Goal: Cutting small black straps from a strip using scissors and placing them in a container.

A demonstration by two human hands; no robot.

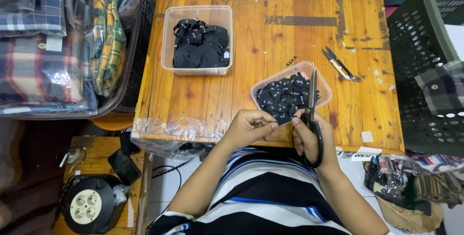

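scissors [313, 119]: black handles, blades upright, over the tub's near rim
label [282, 117]: small, black, pinched between both hands

Both arms are bare from the short sleeves down; no watch, no rings, no bracelets that I can spot on the left hand [249, 127] or the right hand [309, 136]; nails look short and plain. The shirt [270, 191] is a striped knit tee; wide black and white bands running across the front, with thin bright blue lines mixed in between; the sleeve ends carry the same stripe pattern.
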